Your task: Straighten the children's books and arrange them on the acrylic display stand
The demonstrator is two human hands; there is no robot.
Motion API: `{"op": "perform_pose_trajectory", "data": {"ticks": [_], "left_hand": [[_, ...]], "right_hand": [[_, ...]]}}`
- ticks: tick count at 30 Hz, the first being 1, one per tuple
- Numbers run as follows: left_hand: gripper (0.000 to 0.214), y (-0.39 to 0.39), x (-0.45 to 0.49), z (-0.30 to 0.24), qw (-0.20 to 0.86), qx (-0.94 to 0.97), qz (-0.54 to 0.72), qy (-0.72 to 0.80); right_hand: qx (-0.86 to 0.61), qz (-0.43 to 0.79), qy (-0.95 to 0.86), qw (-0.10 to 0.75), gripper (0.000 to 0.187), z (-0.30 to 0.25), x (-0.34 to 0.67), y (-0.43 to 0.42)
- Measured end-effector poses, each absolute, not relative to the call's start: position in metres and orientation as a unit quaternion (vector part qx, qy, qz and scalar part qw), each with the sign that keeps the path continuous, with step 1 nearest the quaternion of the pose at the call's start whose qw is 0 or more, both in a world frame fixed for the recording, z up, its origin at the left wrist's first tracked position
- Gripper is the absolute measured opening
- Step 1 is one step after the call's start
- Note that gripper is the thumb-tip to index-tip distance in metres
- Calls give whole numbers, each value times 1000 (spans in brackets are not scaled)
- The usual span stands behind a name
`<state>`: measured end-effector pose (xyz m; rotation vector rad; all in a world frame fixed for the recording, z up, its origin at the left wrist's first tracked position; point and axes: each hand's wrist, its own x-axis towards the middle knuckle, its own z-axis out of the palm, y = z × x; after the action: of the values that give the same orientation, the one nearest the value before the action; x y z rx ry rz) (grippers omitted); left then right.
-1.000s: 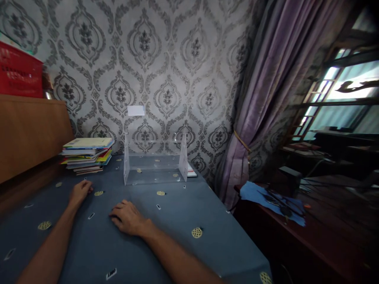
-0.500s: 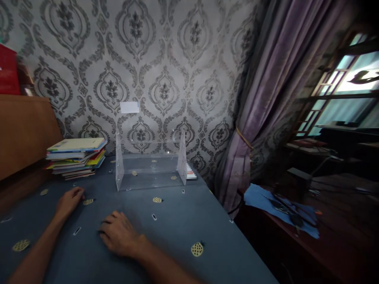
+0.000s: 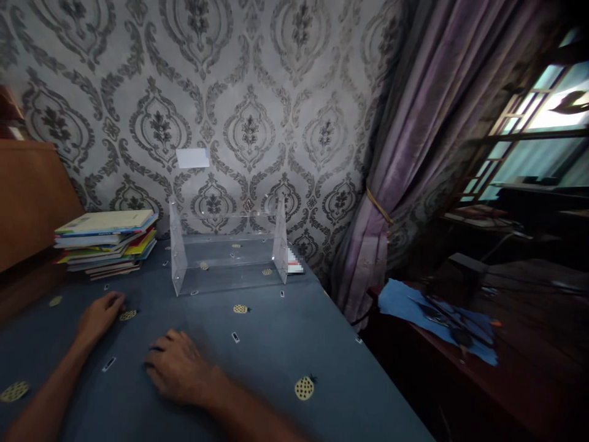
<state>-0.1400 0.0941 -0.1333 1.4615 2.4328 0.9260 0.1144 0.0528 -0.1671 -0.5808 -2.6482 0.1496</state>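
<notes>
My left hand (image 3: 100, 314) rests on the blue-grey tablecloth (image 3: 271, 362) beside a printed pineapple, its fingers loosely bent and nothing seen in them. To its right and nearer to me, my right hand (image 3: 177, 366) lies palm down on the cloth with its fingers somewhat apart, holding nothing. Beyond both hands stands a clear acrylic rack (image 3: 230, 261) with two side panels and see-through shelves, close to the wall. Neither hand touches it. A stack of books (image 3: 108, 242) sits behind my left hand.
Against the patterned wall, a small pale rectangle (image 3: 193, 158) shows above the rack. A wooden cabinet (image 3: 30, 196) is at the left. Purple curtains (image 3: 414, 135) hang at the right. Past the table's right edge, a blue cloth (image 3: 400, 302) with dark tools lies on a dark red surface.
The view has shifted slightly, so the rack, books and cabinet appear farther left. Both hands stay at about the same places on the tablecloth.
</notes>
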Motion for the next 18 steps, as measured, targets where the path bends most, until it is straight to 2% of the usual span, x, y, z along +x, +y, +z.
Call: {"op": "perform_pose_trajectory", "data": {"ticks": [6, 14, 18], "left_hand": [[26, 107, -138, -135, 36, 519, 324, 790], [37, 157, -170, -79, -202, 512, 323, 770], [45, 189, -185, -49, -251, 529, 287, 758]], "right_hand": [[-200, 85, -951, 220, 13, -170, 119, 55], [-214, 170, -934, 229, 14, -169, 121, 56], [-221, 199, -932, 209, 17, -167, 120, 56]]}}
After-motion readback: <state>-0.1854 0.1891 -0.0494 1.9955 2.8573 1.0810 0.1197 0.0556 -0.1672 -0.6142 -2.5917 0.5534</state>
